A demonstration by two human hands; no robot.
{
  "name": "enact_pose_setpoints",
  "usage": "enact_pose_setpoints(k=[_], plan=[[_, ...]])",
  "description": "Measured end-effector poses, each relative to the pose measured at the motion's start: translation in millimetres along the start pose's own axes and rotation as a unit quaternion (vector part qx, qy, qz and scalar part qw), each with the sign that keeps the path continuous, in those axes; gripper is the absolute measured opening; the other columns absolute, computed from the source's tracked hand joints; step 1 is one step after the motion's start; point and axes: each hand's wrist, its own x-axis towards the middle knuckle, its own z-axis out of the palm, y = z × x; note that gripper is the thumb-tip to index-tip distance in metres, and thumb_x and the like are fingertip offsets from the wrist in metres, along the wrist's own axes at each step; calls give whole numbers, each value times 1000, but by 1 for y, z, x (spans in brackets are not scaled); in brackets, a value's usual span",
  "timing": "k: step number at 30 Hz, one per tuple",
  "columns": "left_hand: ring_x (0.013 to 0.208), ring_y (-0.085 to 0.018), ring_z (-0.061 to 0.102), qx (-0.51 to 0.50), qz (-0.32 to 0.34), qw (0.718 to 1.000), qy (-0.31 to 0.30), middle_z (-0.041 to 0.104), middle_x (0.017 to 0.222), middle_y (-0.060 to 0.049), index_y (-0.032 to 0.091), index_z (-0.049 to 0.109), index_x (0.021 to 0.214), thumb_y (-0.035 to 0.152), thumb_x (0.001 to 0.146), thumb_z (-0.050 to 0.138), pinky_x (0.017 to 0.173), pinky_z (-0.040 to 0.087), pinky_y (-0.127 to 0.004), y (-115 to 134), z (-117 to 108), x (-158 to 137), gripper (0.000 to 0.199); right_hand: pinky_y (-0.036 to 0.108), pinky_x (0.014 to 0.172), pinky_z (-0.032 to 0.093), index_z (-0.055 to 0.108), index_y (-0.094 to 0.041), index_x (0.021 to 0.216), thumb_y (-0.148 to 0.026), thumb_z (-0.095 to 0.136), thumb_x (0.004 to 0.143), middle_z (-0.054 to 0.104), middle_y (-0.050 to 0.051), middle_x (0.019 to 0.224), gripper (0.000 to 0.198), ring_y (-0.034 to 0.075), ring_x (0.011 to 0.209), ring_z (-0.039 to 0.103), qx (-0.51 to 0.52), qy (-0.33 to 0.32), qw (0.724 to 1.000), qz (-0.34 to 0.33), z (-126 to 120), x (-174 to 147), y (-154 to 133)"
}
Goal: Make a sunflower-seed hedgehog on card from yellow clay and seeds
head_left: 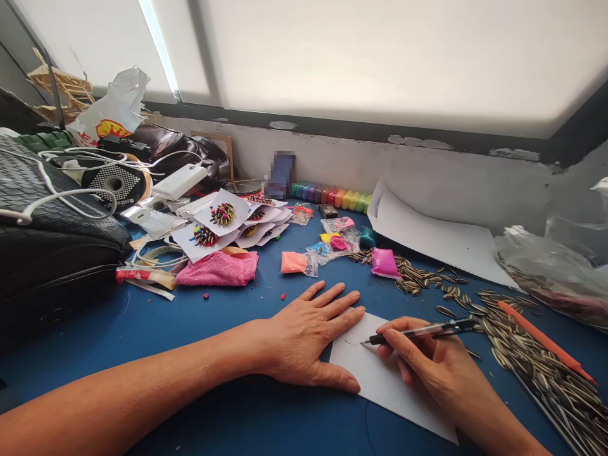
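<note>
A sheet of white paper [403,396] lies on the blue tabletop, a short dark curved line near its upper left. My left hand [311,339] rests flat with fingers spread, its fingertips and thumb on the sheet's left edge. In my right hand [427,361] is a black pen [427,330], pinched between thumb and fingers, its tip at the drawn line. Sunflower seeds [546,373] are strewn to the right of the paper, with an orange stick-like tool [546,342] lying among them. Beyond the paper sits a magenta clay packet [386,263].
White cards with seed-and-clay pieces [223,215] are stacked at the back left, behind a pink cloth [218,268]. An orange clay packet [298,263] and a row of coloured clay [332,195] lie farther back. A black bag [52,234] stands left; plastic bags [555,266] lie right.
</note>
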Motion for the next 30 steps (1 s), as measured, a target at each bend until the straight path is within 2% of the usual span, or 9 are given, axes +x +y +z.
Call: enact_pose_setpoints(k=[3, 7, 15, 22, 26, 30], plan=[[153, -32, 4, 2, -3, 1000, -5, 10, 165, -10, 18, 24, 159, 76, 91, 46, 123, -1, -50, 0, -1, 0, 92, 27, 58, 45, 72, -25, 83, -68, 61, 82, 51, -2, 48, 44, 23, 75, 66, 4, -2, 1000, 4, 0, 1, 2], [154, -31, 3, 1, -4, 1000, -6, 10, 165, -10, 18, 24, 159, 74, 92, 46, 123, 0, -51, 1, -2, 0, 90, 27, 56, 43, 71, -24, 82, -66, 60, 84, 53, -2, 48, 43, 19, 62, 61, -5, 0, 1000, 1, 0, 2, 3], [153, -33, 4, 5, 2, 1000, -4, 10, 165, -11, 17, 24, 159, 76, 91, 46, 123, 0, -52, 0, -1, 0, 93, 28, 56, 40, 71, -23, 82, -64, 59, 85, 57, -2, 50, 43, 17, 56, 54, -16, 9, 1000, 4, 1, 0, -2], [153, -33, 5, 8, 4, 1000, 6, 12, 165, -11, 18, 25, 159, 77, 90, 45, 123, 2, -53, 0, 0, 0, 93, 25, 47, 35, 72, -21, 81, -69, 58, 82, 61, 1, 51, 50, 14, 49, 50, -17, 9, 1000, 1, 0, 2, 2], [153, -32, 4, 5, 4, 1000, 7, 12, 165, -12, 16, 26, 159, 77, 90, 47, 123, 1, -51, 0, 0, 0, 94, 25, 48, 37, 73, -22, 80, -67, 60, 82, 59, 0, 48, 47, 14, 48, 51, -31, 33, 999, 2, 1, 0, 3], [153, -32, 5, 0, 5, 1000, 8, 12, 165, -12, 17, 27, 158, 76, 91, 46, 123, 0, -51, 0, 0, 0, 92, 25, 44, 34, 73, -22, 79, -69, 59, 81, 56, -1, 46, 49, 12, 44, 45, -23, 37, 999, 5, 3, -2, 8]])
